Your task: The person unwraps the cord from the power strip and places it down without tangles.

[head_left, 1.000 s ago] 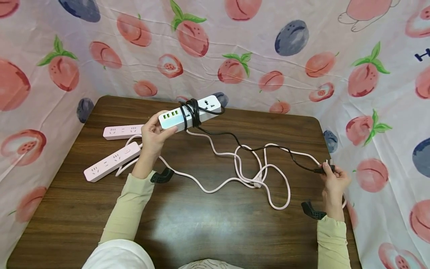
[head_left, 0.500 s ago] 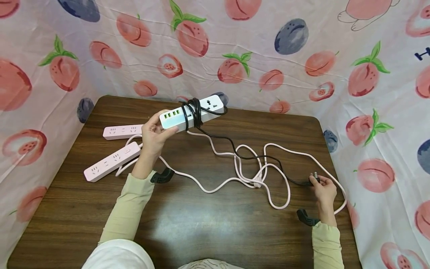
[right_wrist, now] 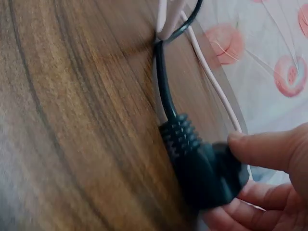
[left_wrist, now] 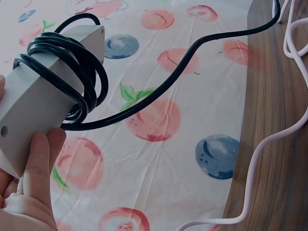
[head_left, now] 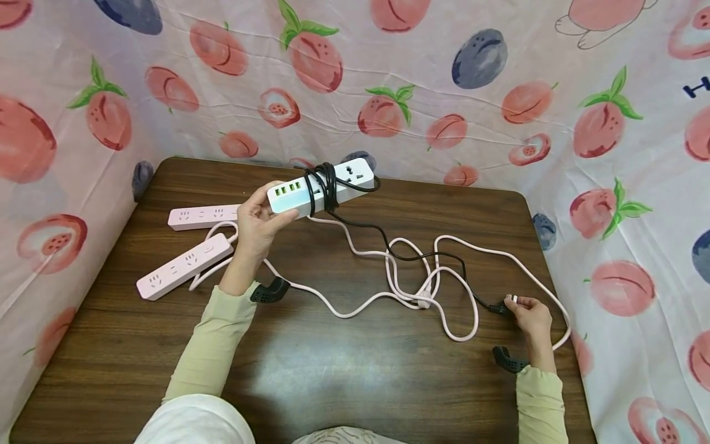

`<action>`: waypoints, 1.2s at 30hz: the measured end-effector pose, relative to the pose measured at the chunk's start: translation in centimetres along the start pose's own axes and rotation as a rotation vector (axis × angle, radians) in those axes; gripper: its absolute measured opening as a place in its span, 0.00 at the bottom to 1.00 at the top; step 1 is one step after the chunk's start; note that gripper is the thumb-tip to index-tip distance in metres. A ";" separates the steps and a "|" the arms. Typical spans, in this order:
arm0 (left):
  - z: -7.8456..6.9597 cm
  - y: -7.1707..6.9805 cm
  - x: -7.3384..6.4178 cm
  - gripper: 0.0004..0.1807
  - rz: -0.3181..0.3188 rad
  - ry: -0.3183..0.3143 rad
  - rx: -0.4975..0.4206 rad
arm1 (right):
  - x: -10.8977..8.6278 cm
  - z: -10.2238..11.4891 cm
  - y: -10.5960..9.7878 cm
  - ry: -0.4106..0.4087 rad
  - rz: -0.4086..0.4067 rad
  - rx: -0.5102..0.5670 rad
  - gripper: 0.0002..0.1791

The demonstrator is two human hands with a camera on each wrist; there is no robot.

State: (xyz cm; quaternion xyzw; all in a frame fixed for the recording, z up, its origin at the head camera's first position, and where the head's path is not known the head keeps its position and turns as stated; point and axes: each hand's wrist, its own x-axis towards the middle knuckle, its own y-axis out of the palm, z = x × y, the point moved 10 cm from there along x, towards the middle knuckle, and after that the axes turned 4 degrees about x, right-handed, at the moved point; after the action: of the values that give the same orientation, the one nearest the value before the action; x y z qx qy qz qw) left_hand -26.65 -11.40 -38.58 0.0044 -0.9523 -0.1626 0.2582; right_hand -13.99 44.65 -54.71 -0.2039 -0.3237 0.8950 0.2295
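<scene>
My left hand point(head_left: 258, 223) grips one end of a white power strip point(head_left: 288, 196) and holds it up, tilted, over the far part of the table. The strip has green USB ports at the gripped end and sockets at the other. Several turns of its black cord point(head_left: 328, 185) are wound around its middle. From there the cord runs slack to the right, across a pink cable. At its end, my right hand point(head_left: 531, 317) pinches the black plug point(right_wrist: 207, 173) between thumb and fingers; the plug's pins point up in the head view.
Two pink power strips point(head_left: 185, 266) lie on the wooden table point(head_left: 333, 382) at the left. A pink cable point(head_left: 355, 313) snakes over the middle and loops toward the right edge. Fruit-print cloth point(head_left: 416, 37) hangs along the back and sides.
My right hand has moved left and slightly nearer with the plug, so the black cord sags more. My left hand and the white power strip have shifted slightly right.
</scene>
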 end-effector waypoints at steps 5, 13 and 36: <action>-0.2 0.4 0.0 0.29 0.020 0.009 -0.007 | -0.9 5.1 -0.6 -0.194 -0.181 0.020 0.29; -0.3 1.1 -0.1 0.27 0.051 0.006 -0.018 | -4.7 19.3 4.8 -0.747 0.033 0.204 0.08; 0.3 1.9 -0.1 0.30 0.267 -0.127 -0.045 | -11.2 30.2 20.7 -0.915 0.708 0.166 0.14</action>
State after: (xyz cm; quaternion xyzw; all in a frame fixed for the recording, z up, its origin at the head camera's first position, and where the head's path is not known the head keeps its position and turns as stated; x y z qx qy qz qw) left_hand -26.57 -9.52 -38.23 -0.1382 -0.9550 -0.1482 0.2167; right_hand -26.13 9.74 -44.84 0.1262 -0.2308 0.9366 -0.2315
